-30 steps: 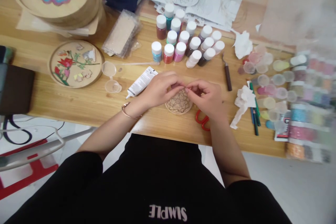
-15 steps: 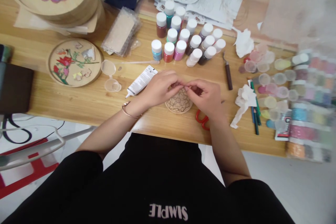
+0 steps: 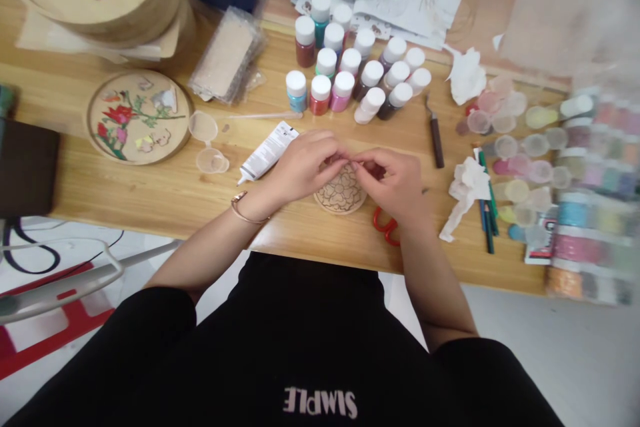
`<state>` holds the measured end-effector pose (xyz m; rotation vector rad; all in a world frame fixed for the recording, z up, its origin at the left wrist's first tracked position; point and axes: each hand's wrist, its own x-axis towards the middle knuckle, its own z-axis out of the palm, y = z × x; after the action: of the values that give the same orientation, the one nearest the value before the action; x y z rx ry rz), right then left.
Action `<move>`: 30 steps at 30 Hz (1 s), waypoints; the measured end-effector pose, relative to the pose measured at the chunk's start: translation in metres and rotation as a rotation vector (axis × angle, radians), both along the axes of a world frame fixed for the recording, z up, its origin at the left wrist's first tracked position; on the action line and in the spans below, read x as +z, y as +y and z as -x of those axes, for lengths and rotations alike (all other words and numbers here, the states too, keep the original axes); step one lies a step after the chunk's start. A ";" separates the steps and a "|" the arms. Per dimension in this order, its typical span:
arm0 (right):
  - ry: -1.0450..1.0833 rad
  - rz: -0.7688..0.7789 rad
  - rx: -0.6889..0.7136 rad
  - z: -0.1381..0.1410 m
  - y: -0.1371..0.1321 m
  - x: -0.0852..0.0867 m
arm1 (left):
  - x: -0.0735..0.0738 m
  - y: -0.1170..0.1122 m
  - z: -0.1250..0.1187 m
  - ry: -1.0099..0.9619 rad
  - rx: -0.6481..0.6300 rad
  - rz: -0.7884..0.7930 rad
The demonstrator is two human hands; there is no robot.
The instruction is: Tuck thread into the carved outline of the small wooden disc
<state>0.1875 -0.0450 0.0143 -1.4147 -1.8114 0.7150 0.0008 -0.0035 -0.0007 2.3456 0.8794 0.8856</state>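
A small round wooden disc [image 3: 340, 196] with a black flower outline lies on the wooden table [image 3: 150, 187] near its front edge. My left hand [image 3: 304, 167] and my right hand [image 3: 395, 181] meet above the disc's far rim, fingertips pinched together at one spot. Whatever sits between the fingertips is too small to make out. A thin bracelet [image 3: 242, 208] circles my left wrist. Red scissor handles [image 3: 385, 225] poke out from under my right wrist.
A white glue tube [image 3: 267, 153] lies left of my hands, beside two small clear cups [image 3: 207, 143]. Several white-capped bottles [image 3: 350, 77] stand behind. A painted flower disc [image 3: 139, 117] lies at left; a dark-handled tool [image 3: 434, 137], crumpled tissue [image 3: 465, 190], pencils [image 3: 486, 203] and glitter jars [image 3: 590, 200] at right.
The view has shifted slightly, so the table appears a little higher in frame. Both hands stay pinched together over the disc with hardly any movement.
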 end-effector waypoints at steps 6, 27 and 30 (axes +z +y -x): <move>0.008 0.006 -0.004 0.001 -0.001 0.001 | -0.001 0.000 0.000 0.006 0.000 -0.013; 0.059 0.020 -0.026 0.001 -0.003 0.004 | -0.005 -0.001 -0.002 0.007 0.039 -0.148; 0.056 0.044 -0.012 -0.001 -0.003 0.005 | -0.005 0.000 -0.002 0.027 0.058 -0.147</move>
<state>0.1883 -0.0481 0.0189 -1.4184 -1.7524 0.7856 0.0023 -0.0039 -0.0057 2.4735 0.9261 0.9748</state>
